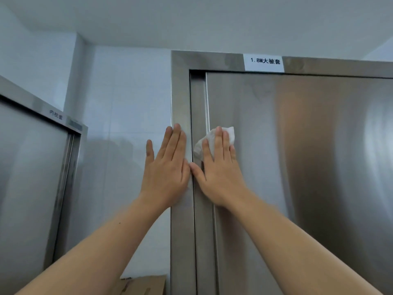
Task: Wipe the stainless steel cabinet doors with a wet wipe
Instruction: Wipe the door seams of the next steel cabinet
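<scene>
The wet wipe [230, 135] lies flat against the cabinet door [297, 167] near its 9 o'clock edge, pressed under the straight fingers of the right grip [219, 177]. At the wipe's 9 o'clock, the left grip [168, 175] rests open-palmed on the frame [180, 92]. Bare steel spreads toward 3 o'clock.

The brushed stainless steel cabinet door [308, 167] stands upright; a crumpled white wet wipe [230, 134] lies flat against it at its 9 o'clock edge.
</scene>
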### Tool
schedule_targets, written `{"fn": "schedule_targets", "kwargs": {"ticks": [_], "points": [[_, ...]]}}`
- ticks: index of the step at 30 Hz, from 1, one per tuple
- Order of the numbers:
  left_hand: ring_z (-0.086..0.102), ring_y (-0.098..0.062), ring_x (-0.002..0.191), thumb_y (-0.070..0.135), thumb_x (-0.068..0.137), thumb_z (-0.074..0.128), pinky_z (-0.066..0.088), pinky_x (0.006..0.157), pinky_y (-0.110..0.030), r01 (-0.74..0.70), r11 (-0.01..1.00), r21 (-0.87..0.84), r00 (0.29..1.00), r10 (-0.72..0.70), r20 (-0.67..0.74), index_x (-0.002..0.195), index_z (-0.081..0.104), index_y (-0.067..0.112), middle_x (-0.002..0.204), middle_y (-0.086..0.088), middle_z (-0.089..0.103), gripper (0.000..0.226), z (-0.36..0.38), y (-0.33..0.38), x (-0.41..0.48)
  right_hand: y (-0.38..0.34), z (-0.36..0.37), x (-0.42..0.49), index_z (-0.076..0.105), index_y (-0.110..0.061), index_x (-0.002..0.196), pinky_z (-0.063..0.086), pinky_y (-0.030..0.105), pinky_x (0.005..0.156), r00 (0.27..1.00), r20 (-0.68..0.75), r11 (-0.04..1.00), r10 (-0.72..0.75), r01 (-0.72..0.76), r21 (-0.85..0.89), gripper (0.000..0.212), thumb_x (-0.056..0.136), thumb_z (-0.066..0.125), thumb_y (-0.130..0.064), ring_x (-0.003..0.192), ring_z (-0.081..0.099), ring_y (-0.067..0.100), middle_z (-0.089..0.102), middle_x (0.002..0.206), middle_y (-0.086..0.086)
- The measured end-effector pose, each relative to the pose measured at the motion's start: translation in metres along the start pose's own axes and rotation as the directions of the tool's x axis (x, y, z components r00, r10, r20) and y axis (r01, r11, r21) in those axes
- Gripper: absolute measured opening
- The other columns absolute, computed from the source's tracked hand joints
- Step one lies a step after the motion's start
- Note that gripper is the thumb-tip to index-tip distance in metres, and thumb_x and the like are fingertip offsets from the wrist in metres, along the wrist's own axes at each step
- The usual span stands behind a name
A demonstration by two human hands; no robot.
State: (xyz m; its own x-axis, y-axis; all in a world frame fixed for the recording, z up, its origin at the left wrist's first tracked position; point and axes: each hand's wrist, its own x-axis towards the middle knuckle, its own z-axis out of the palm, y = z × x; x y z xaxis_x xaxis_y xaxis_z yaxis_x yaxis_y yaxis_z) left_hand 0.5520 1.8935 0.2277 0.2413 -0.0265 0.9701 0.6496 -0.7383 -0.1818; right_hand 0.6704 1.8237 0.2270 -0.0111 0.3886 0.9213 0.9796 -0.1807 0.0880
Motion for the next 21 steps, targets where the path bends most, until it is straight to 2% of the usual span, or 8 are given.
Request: {"fn": "schedule_targets", "kwargs": {"ticks": [5,7,11,15,18,21], "points": [[-0.02,-0.005,0.135,0.035,0.09,0.008,-0.01,0.112,-0.041,-0.004,0.999,0.04,1.0,0.004,0.003,0.149,0.009,0.012,0.148,0.009,-0.014,0.063,-0.002,-0.003,0.029,0.005,-0.015,0.036,-0.001,-0.009,0.149,-0.017,0.035,0.11,1.0,0.004,1.0,-0.011,0.011,-0.011,0.071,0.097,0.021,-0.051,0.138,-0.028,0.028,-0.028,0.15,0.018],[-0.022,-0.004,0.134,0.037,0.088,-0.001,-0.012,0.111,-0.039,-0.015,0.998,0.058,1.0,0.016,-0.019,0.149,0.008,0.012,0.147,0.009,-0.015,0.066,-0.002,-0.003,0.039,0.007,-0.018,0.051,0.002,-0.008,0.149,-0.016,0.036,0.111,1.0,-0.018,0.999,-0.019,0.018,-0.027,0.07,0.097,0.022,-0.05,0.139,-0.026,0.029,-0.026,0.151,0.019],[-0.021,-0.003,0.136,0.037,0.084,-0.001,-0.015,0.109,-0.034,-0.004,1.0,-0.015,0.998,0.003,-0.07,0.148,0.011,0.015,0.148,0.013,-0.011,0.069,0.001,-0.003,0.042,0.013,-0.025,0.075,0.003,-0.007,0.149,-0.016,0.036,0.111,0.996,-0.052,0.997,-0.067,0.065,-0.039,0.069,0.098,0.023,-0.048,0.139,-0.025,0.027,-0.024,0.152,0.018],[-0.024,0.0,0.136,0.038,0.082,-0.003,-0.027,0.103,-0.025,0.003,0.999,-0.04,0.997,-0.006,-0.076,0.143,-0.004,0.025,0.146,0.018,-0.018,0.062,0.002,-0.006,0.042,0.022,-0.022,0.078,-0.007,-0.008,0.148,-0.021,0.029,0.108,0.986,-0.086,0.989,-0.145,0.143,-0.018,0.07,0.098,0.022,-0.047,0.139,-0.028,0.021,-0.026,0.152,0.012],[-0.026,0.0,0.135,0.038,0.081,-0.006,-0.029,0.102,-0.025,-0.001,0.999,-0.036,0.997,-0.002,-0.077,0.139,-0.011,0.027,0.145,0.019,-0.021,0.059,0.003,-0.006,0.042,0.025,-0.021,0.077,-0.016,-0.009,0.145,-0.025,0.022,0.104,0.979,-0.122,0.985,-0.164,0.168,0.026,0.072,0.097,0.022,-0.047,0.138,-0.028,0.015,-0.027,0.152,0.008],[-0.027,0.001,0.135,0.038,0.08,-0.006,-0.03,0.102,-0.024,-0.002,0.998,-0.057,0.996,-0.003,-0.086,0.139,-0.012,0.029,0.144,0.02,-0.024,0.06,0.003,-0.006,0.041,0.024,-0.022,0.079,-0.021,-0.008,0.142,-0.021,0.023,0.108,0.971,-0.167,0.976,-0.169,0.188,0.106,0.074,0.098,0.026,-0.044,0.138,-0.028,0.014,-0.032,0.148,0.004]]}}
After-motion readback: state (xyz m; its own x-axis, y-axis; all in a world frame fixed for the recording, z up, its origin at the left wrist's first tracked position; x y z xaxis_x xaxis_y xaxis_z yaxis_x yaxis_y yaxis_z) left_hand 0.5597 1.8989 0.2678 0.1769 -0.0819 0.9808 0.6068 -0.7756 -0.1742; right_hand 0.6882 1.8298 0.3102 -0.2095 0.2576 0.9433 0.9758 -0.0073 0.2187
